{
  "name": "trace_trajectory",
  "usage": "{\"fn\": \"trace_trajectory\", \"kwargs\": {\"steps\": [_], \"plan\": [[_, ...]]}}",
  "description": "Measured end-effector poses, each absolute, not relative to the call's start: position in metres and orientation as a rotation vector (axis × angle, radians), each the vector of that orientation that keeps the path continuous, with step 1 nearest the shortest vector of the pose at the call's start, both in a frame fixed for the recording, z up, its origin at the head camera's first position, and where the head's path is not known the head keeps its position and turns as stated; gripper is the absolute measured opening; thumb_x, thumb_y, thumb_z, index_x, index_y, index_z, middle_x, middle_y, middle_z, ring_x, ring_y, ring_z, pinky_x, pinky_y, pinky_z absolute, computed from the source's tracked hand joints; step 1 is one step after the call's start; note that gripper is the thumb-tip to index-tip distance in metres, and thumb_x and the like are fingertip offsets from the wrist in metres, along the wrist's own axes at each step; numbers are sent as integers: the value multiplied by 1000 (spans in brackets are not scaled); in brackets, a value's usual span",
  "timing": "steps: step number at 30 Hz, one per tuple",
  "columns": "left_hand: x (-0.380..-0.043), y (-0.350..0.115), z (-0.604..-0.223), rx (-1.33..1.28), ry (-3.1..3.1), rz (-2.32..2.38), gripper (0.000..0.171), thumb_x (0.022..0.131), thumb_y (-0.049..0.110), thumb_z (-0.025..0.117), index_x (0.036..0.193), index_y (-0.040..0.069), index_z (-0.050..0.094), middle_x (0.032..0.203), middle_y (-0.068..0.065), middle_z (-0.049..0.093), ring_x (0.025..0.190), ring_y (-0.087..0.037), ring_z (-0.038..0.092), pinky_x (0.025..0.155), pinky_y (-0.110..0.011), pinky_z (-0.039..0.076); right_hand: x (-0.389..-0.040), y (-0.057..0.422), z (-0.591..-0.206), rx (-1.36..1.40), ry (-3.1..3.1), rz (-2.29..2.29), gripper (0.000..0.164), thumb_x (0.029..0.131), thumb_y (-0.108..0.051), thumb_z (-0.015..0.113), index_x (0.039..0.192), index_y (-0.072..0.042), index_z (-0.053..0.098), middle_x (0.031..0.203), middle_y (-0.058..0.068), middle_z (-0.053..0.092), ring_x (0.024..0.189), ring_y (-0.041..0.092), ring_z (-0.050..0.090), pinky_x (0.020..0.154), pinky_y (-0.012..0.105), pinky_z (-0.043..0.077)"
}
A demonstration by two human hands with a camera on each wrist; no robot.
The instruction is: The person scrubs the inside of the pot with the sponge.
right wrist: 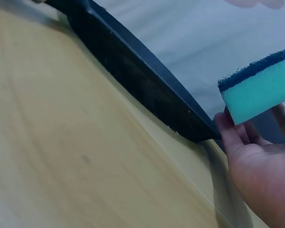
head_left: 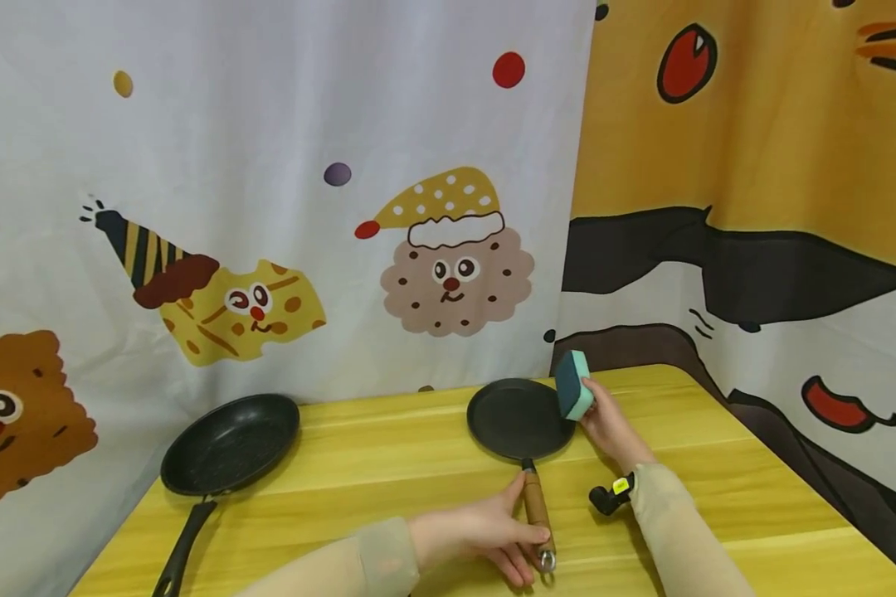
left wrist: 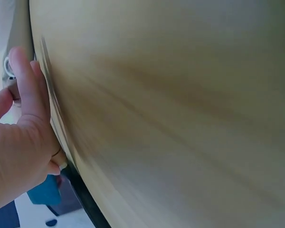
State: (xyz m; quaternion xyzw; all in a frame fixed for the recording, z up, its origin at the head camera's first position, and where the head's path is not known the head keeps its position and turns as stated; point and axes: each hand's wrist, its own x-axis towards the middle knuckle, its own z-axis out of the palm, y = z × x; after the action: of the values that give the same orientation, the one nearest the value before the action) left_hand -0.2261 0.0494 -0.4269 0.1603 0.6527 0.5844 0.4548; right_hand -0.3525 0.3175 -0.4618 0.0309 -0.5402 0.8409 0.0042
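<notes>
A flat black crepe pan (head_left: pixel 518 419) lies toward the back of the table, its wooden handle (head_left: pixel 535 497) pointing at me. My left hand (head_left: pixel 493 531) grips that handle near its metal-ringed end, with thumb and fingers spread along it. In the left wrist view, the same hand (left wrist: pixel 26 128) appears at the left edge, low beside the tabletop. My right hand (head_left: pixel 611 421) pinches a sponge (head_left: pixel 573 385), teal with a dark scouring side, over the pan's right rim. In the right wrist view, the sponge (right wrist: pixel 261 88) is tilted, with its dark side up.
A deeper black frying pan (head_left: pixel 231 448) stands on the left of the yellow wood-grain table (head_left: pixel 373 456), its black handle toward the front edge. A cartoon-printed curtain (head_left: pixel 269 166) hangs behind the table and along its right side. A small black device (head_left: pixel 611 497) sits at my right wrist.
</notes>
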Motion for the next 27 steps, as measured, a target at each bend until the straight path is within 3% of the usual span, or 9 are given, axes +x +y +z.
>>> {"fn": "trace_trajectory", "kwargs": {"steps": [10,15,17,22,25,27], "plan": [[-231,84,-428,358,1587,1472,95,97,17,61,154,13,-14,83,-22,69,55,-20,64,58,-36,57,-354,333,-463,77,-1502,2648,15,105,-32,42,113,-24,51,100,-9,50,90,7,47,84,23,40],[-231,89,-427,349,1604,1442,93,97,17,61,155,11,-13,85,-22,69,55,-19,64,58,-36,57,-354,332,-461,20,-1527,2622,40,105,-32,40,142,-20,31,116,-11,45,103,4,44,92,22,36],[-231,87,-425,368,1627,1435,91,98,16,60,155,10,-11,86,-20,70,55,-18,63,56,-34,57,-354,334,-461,-1,-1560,2613,48,105,-33,40,147,-17,23,118,-11,42,105,4,42,93,21,35],[-226,61,-414,524,1707,1437,83,98,12,59,156,8,0,94,-16,71,55,-14,63,51,-29,55,-352,334,-461,-11,-1585,2600,32,105,-33,40,135,-22,35,112,-11,47,99,4,44,88,21,38],[-225,26,-408,637,1777,1421,70,98,13,58,155,6,18,100,-13,71,60,-15,65,53,-30,55,-351,333,-461,26,-1554,2616,20,105,-32,40,124,-25,44,107,-12,50,95,4,45,85,20,38],[-223,-3,-406,677,1843,1404,59,98,13,57,151,4,32,101,-12,70,65,-23,68,53,-30,54,-351,331,-461,56,-1546,2616,16,105,-30,41,118,-24,48,103,-11,50,92,5,45,83,21,39]]}}
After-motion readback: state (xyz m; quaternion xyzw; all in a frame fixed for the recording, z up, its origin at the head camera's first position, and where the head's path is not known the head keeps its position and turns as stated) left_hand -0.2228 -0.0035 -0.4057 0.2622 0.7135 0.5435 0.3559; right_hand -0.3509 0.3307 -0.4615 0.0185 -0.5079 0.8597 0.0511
